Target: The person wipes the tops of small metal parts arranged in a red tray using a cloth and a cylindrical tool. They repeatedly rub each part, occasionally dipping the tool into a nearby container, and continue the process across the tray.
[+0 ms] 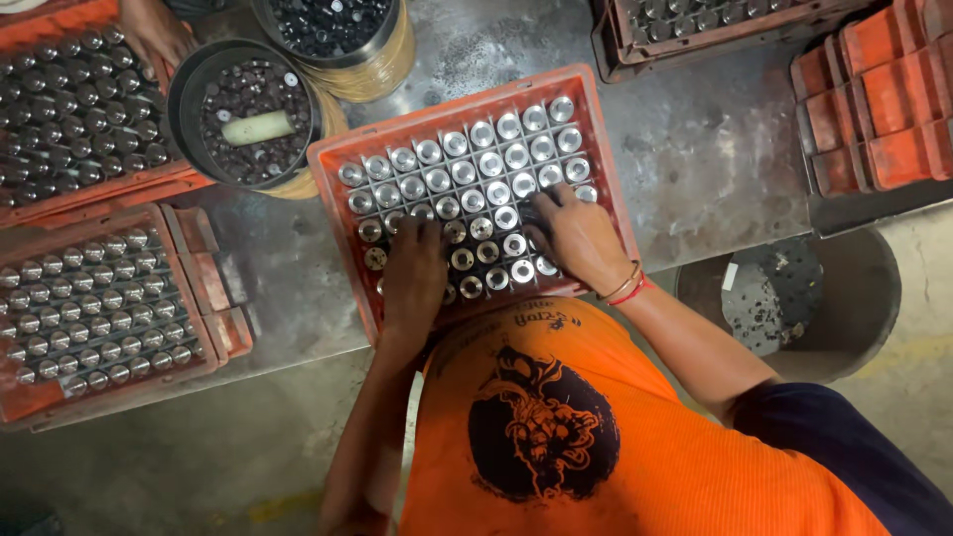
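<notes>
An orange plastic crate (pixel 328 169) lies on the grey metal table, its grid cells filled with several shiny metal cylinders (pixel 467 159) standing on end. My left hand (pixel 412 273) rests palm down on the crate's near left cells, fingers curled over the cylinder tops; what the fingers grip is hidden. My right hand (pixel 576 238), with thin bangles and a red thread at the wrist, lies on the near right cells, its fingers spread across the cylinder tops. My orange shirt (pixel 596 437) fills the bottom of the view.
Two more orange crates of cylinders (pixel 94 313) (pixel 69 109) sit at left, where another person's hand (pixel 149 30) shows. Round tubs of dark parts (pixel 243 114) (pixel 333 30) stand behind, one holding a pale stick. Stacked orange crates (pixel 874 99) are at right, above a dark basin (pixel 844 298).
</notes>
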A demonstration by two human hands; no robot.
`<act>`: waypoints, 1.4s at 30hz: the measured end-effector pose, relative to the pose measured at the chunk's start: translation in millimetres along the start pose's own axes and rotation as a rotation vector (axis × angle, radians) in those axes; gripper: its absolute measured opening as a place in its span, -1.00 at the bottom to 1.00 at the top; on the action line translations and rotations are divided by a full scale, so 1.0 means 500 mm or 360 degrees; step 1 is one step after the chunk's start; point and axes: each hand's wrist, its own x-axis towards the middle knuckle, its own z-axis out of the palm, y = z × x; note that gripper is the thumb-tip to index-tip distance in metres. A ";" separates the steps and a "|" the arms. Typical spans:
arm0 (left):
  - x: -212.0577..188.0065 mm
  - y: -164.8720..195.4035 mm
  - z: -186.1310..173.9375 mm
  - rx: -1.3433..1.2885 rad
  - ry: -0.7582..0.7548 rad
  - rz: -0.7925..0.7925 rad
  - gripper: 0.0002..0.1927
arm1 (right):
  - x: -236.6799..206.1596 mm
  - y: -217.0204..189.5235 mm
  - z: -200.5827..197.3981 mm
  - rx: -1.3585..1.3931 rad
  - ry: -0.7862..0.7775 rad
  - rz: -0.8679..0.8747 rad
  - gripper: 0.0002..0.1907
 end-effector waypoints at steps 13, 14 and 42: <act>0.046 -0.028 0.022 0.0223 0.0316 -0.0202 -0.68 | 0.031 -0.029 0.044 -0.0009 0.0170 -0.0295 -0.72; 0.045 -0.026 0.020 0.0211 0.0329 -0.0209 -0.67 | 0.029 -0.028 0.048 0.0051 0.0218 -0.0248 -0.69; 0.056 -0.021 -0.023 -0.0170 0.0126 0.0050 -0.68 | 0.014 0.002 -0.081 0.1253 0.0288 0.0046 -0.71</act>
